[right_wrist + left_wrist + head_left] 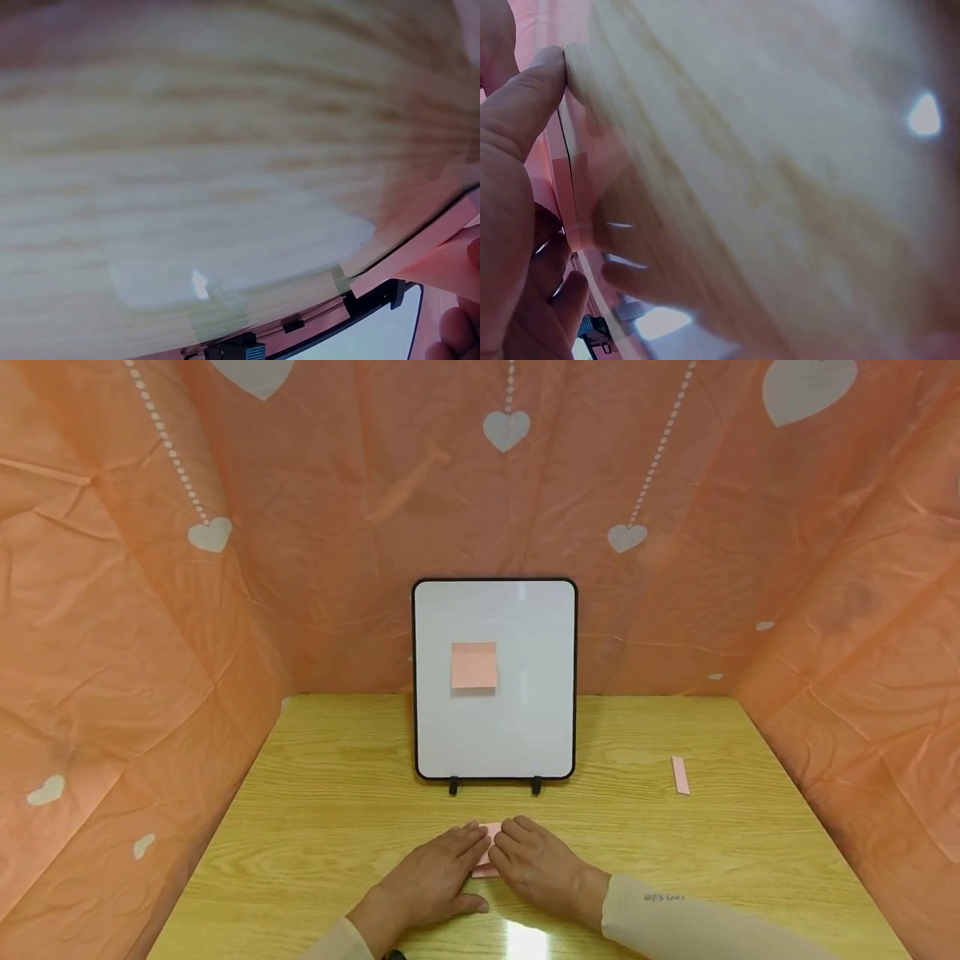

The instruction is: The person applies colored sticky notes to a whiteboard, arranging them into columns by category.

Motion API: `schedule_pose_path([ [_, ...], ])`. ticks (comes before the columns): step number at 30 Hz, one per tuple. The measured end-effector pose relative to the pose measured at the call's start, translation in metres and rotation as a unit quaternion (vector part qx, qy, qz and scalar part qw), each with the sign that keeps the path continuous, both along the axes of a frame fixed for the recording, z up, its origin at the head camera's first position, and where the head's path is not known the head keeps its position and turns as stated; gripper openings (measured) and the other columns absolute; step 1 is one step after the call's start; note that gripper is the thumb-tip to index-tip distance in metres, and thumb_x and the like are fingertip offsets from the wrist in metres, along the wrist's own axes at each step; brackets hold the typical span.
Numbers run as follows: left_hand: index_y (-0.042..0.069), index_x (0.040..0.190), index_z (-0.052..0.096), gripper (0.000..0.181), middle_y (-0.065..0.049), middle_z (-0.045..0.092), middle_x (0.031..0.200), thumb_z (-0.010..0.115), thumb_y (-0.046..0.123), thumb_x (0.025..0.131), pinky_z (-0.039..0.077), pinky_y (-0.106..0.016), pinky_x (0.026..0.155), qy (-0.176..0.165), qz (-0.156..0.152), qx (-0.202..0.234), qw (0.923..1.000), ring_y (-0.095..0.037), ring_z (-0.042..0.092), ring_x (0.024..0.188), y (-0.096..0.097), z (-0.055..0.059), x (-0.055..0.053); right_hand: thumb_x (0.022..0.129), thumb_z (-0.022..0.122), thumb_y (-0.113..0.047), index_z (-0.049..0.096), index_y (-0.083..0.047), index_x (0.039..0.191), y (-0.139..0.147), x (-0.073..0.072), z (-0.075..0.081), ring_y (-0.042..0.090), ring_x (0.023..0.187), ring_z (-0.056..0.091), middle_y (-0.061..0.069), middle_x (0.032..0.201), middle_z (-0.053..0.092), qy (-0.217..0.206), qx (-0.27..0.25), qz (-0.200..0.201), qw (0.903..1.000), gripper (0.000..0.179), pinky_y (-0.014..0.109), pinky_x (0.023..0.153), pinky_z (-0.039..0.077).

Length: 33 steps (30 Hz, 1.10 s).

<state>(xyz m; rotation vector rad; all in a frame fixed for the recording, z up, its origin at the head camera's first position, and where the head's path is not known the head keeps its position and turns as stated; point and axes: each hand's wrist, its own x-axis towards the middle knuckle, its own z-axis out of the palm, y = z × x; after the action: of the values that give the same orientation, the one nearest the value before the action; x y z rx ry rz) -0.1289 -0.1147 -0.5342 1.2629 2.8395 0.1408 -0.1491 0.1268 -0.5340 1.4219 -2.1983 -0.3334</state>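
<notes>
A pink sticky-note pad (486, 872) lies on the table in front of the whiteboard, largely covered by both hands. My left hand (431, 877) rests along the pad's left side, its fingers extended onto the paper and the thumb apart on the table. From the right, my right hand (542, 868) has curled fingers at the pad and pinches its top sheet (442, 266). That sheet stands a little off the pad in the right wrist view. The whiteboard (517, 727) is upright, with one pink sticky note (474, 666) on its face.
Two small black feet support the whiteboard, one foot (536, 786) at its lower right. A narrow pink strip (680, 775) lies on the wooden table (315, 810) at the right. Orange cloth (337, 568) with white hearts surrounds the back and sides.
</notes>
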Motion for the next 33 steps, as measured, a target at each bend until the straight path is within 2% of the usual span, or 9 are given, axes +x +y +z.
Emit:
schedule_pose_path([
  [9,0.006,0.158,0.048,0.085,-0.009,0.046,0.165,0.049,0.069,0.102,0.039,-0.038,0.125,0.018,-0.004,-0.008,0.9998,-0.024,0.042,0.154,0.000,0.000,-0.001,0.103,0.060,-0.026,0.060,-0.016,0.093,0.000,0.000,-0.001,0.015,0.084,0.047,-0.005,0.088,0.056,0.002,0.008,-0.004,1.0000,0.014,0.027,0.084,0.046],
  [13,0.006,0.160,0.045,0.086,-0.009,0.044,0.166,0.049,0.069,0.102,0.040,-0.039,0.125,0.009,0.001,-0.003,1.0000,-0.025,0.041,0.155,-0.001,0.000,-0.001,0.103,0.060,-0.025,0.060,-0.015,0.096,0.000,0.000,0.000,0.015,0.086,0.049,-0.004,0.090,0.057,-0.002,0.010,-0.016,0.9998,0.012,0.027,0.084,0.046],
  [18,0.005,0.162,0.042,0.082,-0.010,0.041,0.168,0.052,0.063,0.104,0.039,-0.040,0.125,-0.006,0.009,0.022,0.9997,-0.024,0.040,0.156,-0.006,0.004,0.005,0.100,0.067,-0.026,0.061,-0.016,0.096,0.000,-0.001,0.000,0.016,0.085,0.048,-0.004,0.089,0.057,-0.015,0.001,-0.039,0.9991,0.012,0.028,0.082,0.046],
  [20,0.005,0.160,0.045,0.076,-0.009,0.044,0.167,0.055,0.057,0.106,0.040,-0.039,0.124,0.017,0.004,0.033,0.9993,-0.024,0.042,0.154,-0.010,0.006,0.009,0.099,0.069,-0.025,0.060,-0.016,0.094,0.000,-0.003,0.000,0.016,0.084,0.048,-0.004,0.088,0.057,-0.022,-0.012,-0.045,0.9987,0.014,0.028,0.080,0.046],
  [23,0.008,0.154,0.053,0.063,-0.006,0.053,0.160,0.063,0.046,0.105,0.046,-0.038,0.119,0.088,-0.015,0.063,0.9940,-0.021,0.050,0.148,-0.017,0.005,0.015,0.099,0.070,-0.026,0.058,-0.017,0.089,0.001,-0.006,0.000,0.015,0.081,0.048,-0.005,0.085,0.057,-0.030,-0.038,-0.049,0.9977,0.018,0.027,0.076,0.045],
  [26,0.010,0.144,0.062,0.053,-0.004,0.062,0.148,0.074,0.032,0.098,0.050,-0.037,0.115,0.165,-0.050,0.116,0.9782,-0.020,0.058,0.138,-0.020,0.002,0.019,0.097,0.071,-0.025,0.058,-0.017,0.087,0.001,-0.008,0.000,0.015,0.079,0.048,-0.005,0.083,0.057,-0.031,-0.058,-0.051,0.9965,0.018,0.026,0.074,0.045],
  [28,0.011,0.138,0.066,0.049,-0.003,0.065,0.140,0.078,0.026,0.093,0.050,-0.036,0.114,0.202,-0.075,0.141,0.9662,-0.019,0.060,0.132,-0.020,0.000,0.021,0.097,0.071,-0.025,0.059,-0.017,0.086,0.001,-0.009,0.000,0.015,0.079,0.048,-0.005,0.083,0.057,-0.034,-0.068,-0.054,0.9956,0.017,0.026,0.073,0.044],
  [30,0.011,0.136,0.066,0.047,-0.002,0.066,0.137,0.078,0.025,0.093,0.049,-0.035,0.115,0.219,-0.094,0.140,0.9610,-0.018,0.060,0.130,-0.020,-0.002,0.022,0.096,0.071,-0.024,0.059,-0.017,0.086,0.001,-0.009,0.000,0.015,0.078,0.048,-0.005,0.083,0.057,-0.036,-0.077,-0.055,0.9948,0.017,0.026,0.073,0.044],
  [33,0.010,0.142,0.064,0.048,-0.002,0.065,0.143,0.071,0.031,0.099,0.048,-0.034,0.117,0.214,-0.109,0.090,0.9666,-0.018,0.059,0.134,-0.022,-0.002,0.025,0.096,0.071,-0.024,0.059,-0.018,0.086,0.000,-0.009,-0.001,0.014,0.079,0.049,-0.005,0.084,0.058,-0.043,-0.091,-0.057,0.9933,0.017,0.026,0.073,0.045],
])
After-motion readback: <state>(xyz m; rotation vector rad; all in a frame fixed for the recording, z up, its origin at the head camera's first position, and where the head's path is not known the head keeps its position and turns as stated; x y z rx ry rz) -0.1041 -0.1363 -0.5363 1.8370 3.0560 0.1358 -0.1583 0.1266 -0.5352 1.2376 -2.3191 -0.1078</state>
